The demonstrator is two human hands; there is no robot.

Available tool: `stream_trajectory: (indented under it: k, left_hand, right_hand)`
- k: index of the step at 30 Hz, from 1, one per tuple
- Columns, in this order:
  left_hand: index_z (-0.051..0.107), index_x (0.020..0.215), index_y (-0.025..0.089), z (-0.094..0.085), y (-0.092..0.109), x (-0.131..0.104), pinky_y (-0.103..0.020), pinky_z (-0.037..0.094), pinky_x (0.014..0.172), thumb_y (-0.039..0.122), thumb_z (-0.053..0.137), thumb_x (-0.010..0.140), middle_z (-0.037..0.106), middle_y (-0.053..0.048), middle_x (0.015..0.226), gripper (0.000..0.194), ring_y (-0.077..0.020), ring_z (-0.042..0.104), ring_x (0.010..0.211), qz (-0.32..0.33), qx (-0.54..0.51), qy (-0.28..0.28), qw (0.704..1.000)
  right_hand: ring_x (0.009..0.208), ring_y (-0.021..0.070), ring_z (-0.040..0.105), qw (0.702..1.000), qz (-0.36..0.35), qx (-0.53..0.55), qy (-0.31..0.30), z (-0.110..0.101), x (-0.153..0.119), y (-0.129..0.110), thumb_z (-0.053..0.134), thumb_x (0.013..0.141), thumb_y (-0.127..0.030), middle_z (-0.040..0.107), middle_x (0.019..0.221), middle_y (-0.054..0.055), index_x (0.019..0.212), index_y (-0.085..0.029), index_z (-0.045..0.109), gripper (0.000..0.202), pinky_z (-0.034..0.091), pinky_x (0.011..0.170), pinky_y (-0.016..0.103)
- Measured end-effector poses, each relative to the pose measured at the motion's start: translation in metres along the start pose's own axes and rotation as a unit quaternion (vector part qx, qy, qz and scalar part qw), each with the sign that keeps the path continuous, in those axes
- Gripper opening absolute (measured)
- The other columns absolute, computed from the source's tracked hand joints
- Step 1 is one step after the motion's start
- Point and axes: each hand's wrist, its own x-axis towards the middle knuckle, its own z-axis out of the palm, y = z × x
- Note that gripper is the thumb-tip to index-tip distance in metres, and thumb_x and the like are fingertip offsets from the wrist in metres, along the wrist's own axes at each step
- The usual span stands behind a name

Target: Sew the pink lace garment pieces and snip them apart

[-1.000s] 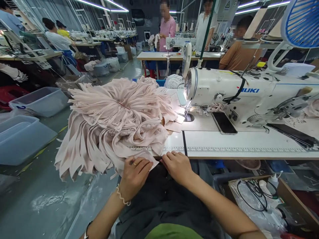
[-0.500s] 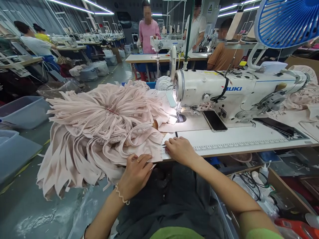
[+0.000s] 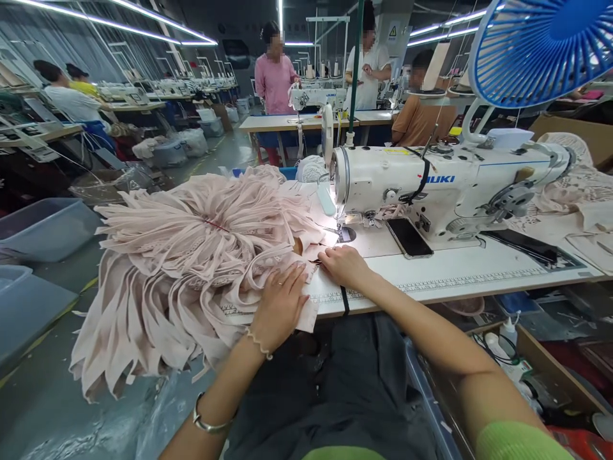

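Note:
My left hand [image 3: 281, 301] lies flat, fingers stretched out, on a pale pink fabric piece [image 3: 308, 317] at the table's front edge. Just right of it, my right hand [image 3: 345, 265] is closed, its fingertips together at the fabric's upper edge. A small dark bit shows beside those fingertips; what they hold is hidden. Left of both hands spreads a big bundle of pale pink fabric pieces [image 3: 167, 230], tied in the middle with a red strip and hanging over the edge. Beyond my right hand stands a white sewing machine [image 3: 402, 176], its needle area lit.
A phone [image 3: 410, 237] lies on the white table [image 3: 460, 268] by the machine. A printed ruler runs along the front. A blue fan [image 3: 541, 51] hangs at upper right. Plastic bins [image 3: 48, 227] stand on the floor at left. Several people are farther back.
My left hand has moved up and right onto the fabric and flattened out. My right hand has shifted slightly up, toward the needle. The camera view has also shifted a little.

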Motion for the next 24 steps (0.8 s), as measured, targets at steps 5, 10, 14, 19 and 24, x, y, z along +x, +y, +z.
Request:
stream_trajectory:
  k: [5,10,14,19,24]
  left_hand:
    - [0.062,0.11,0.012,0.007,-0.002,0.003,-0.044,0.037,0.09,0.024,0.05,0.094,0.069,-0.013,0.106,0.023,-0.0262,0.063,0.099,-0.036,0.025,-0.028,0.999]
    - [0.063,0.067,0.016,-0.011,-0.011,-0.003,-0.043,0.04,0.079,0.028,0.044,0.098,0.066,-0.006,0.064,0.038,-0.0197,0.06,0.061,-0.036,0.037,-0.042,0.998]
    - [0.061,0.069,0.017,-0.007,-0.009,0.009,-0.046,0.044,0.082,0.023,0.053,0.091,0.066,-0.007,0.066,0.025,-0.0222,0.063,0.066,-0.141,-0.071,-0.06,0.986]
    - [0.06,0.085,0.019,0.021,-0.003,0.028,-0.044,0.046,0.097,0.02,0.068,0.077,0.066,-0.007,0.098,0.012,-0.0234,0.065,0.099,-0.421,-0.642,0.057,0.638]
    - [0.058,0.084,0.017,0.039,-0.019,0.019,-0.041,0.052,0.092,0.028,0.063,0.083,0.07,-0.009,0.093,0.012,-0.0223,0.069,0.093,-0.46,-0.754,0.127,0.451]
  right_hand:
    - [0.078,0.0191,0.059,1.0,-0.013,0.009,0.006,0.01,0.008,-0.005,0.037,0.1,-0.02,0.066,0.087,0.01,0.097,-0.014,0.062,0.025,0.025,0.06,0.03]
    - [0.075,0.0167,0.061,0.99,0.038,0.097,0.09,-0.001,0.006,-0.008,0.042,0.1,-0.032,0.069,0.088,0.007,0.099,-0.016,0.061,0.025,0.026,0.058,0.027]
    - [0.079,0.0179,0.063,0.97,0.03,0.161,0.182,-0.05,0.04,-0.018,0.05,0.094,-0.032,0.068,0.081,0.004,0.109,-0.016,0.058,0.023,0.031,0.063,0.024]
    - [0.104,0.0172,0.056,0.96,-0.089,0.163,0.211,-0.133,0.164,-0.054,0.034,0.095,-0.008,0.063,0.111,0.006,0.124,-0.014,0.055,0.036,0.037,0.081,0.025]
    - [0.117,0.0146,0.049,0.964,-0.146,0.159,0.156,-0.153,0.297,-0.106,0.04,0.095,-0.002,0.058,0.121,0.005,0.114,-0.009,0.061,0.029,0.037,0.093,0.025]
